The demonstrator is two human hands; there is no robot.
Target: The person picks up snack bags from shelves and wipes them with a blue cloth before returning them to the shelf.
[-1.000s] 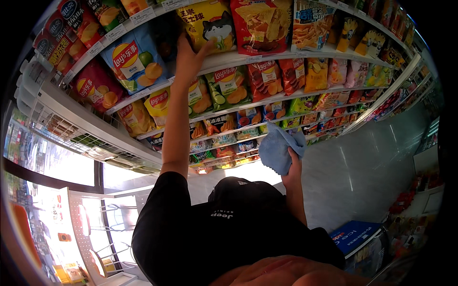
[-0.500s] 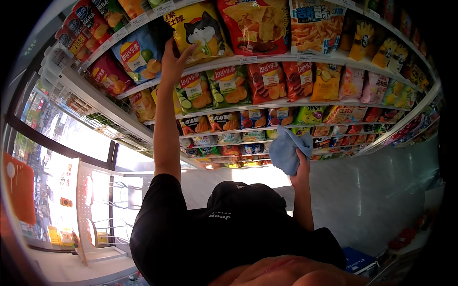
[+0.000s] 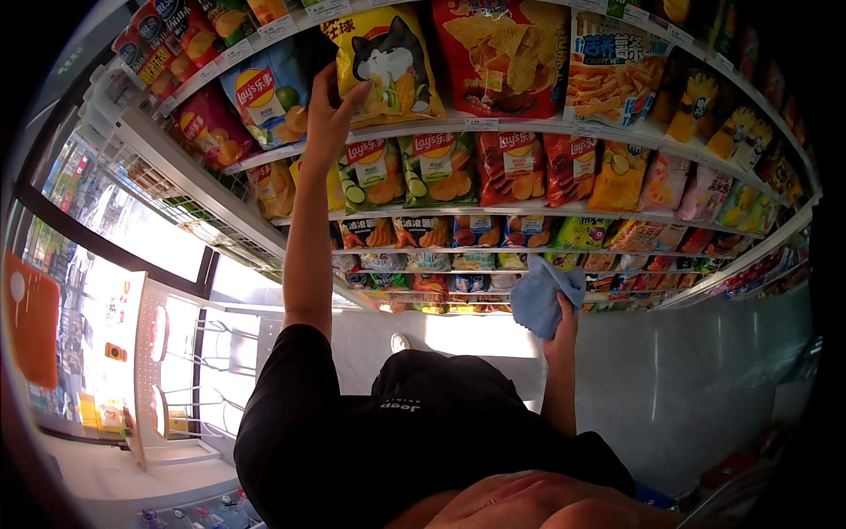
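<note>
My left hand (image 3: 331, 108) reaches up to the upper shelf, at the left edge of a yellow snack bag (image 3: 394, 75) with a black-and-white cat on it. Its thumb lies over the bag's front while the other fingers curl at the side, partly in shadow. Lower and to the right, my right hand (image 3: 562, 328) grips a crumpled light-blue cloth (image 3: 539, 297), held in front of the lower shelves. Left of my left hand stands a blue chip bag (image 3: 267, 95); a large red snack bag (image 3: 502, 57) is to the right of the yellow one.
Several shelf tiers carry upright snack bags, among them green chip bags (image 3: 438, 167) and an orange bag (image 3: 620, 175). A wire rack (image 3: 189, 207) runs along the shelf's left end. A pegboard stand (image 3: 148, 370) is by the windows at left. Grey floor (image 3: 670, 370) lies behind the cloth.
The view has shifted slightly, so the shelves appear lower and farther right. My left hand stays at the yellow bag, and my right hand still holds the cloth. A white shoe now shows below.
</note>
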